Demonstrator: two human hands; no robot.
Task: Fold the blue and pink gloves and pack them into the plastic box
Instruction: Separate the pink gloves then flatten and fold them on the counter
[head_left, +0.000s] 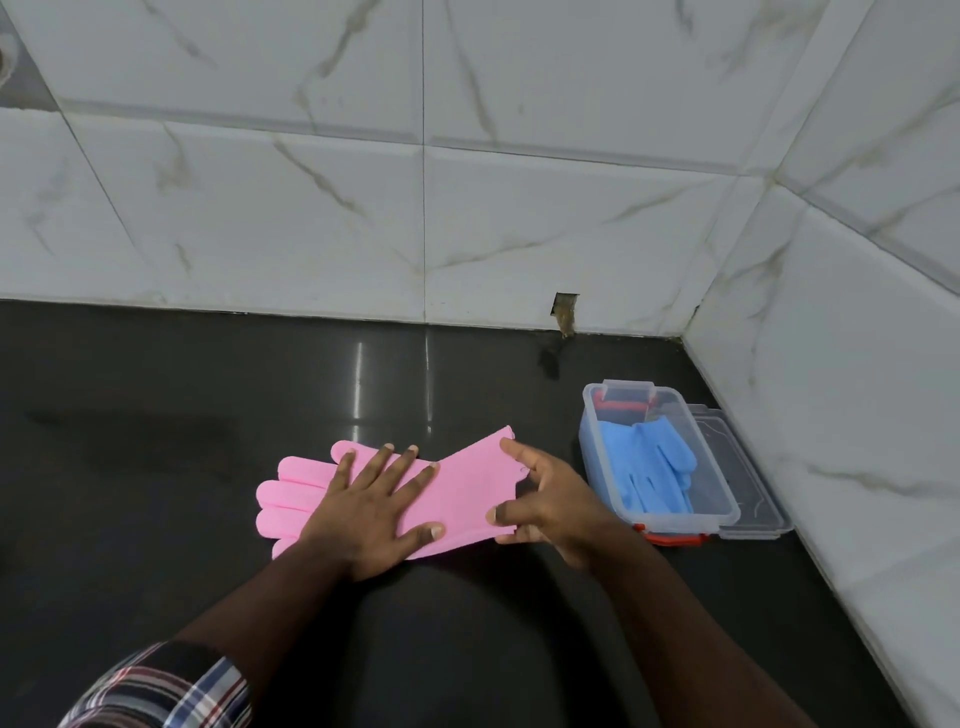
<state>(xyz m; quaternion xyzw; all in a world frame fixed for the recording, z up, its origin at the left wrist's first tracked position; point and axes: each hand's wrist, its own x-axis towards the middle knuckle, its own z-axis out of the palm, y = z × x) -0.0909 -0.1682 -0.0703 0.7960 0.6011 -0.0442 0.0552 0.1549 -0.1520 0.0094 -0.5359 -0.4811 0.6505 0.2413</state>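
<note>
The pink glove (457, 493) lies flat on the black counter (156, 415). The left hand (374, 514) presses on it with straight fingers. The right hand (550, 504) pinches its cuff end. To the right, the blue glove (649, 467) sits inside the plastic box (727, 512).

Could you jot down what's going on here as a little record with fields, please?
Place: dark counter in a tiled corner
Pink glove: lying flat on the counter, not folded yet
Left hand: fingers straight, pressing the glove's middle
Right hand: gripping the glove's cuff end
Blue glove: already in the plastic box
Lid: off, lying right of the box
Left to do: fold and pack the pink glove
</note>
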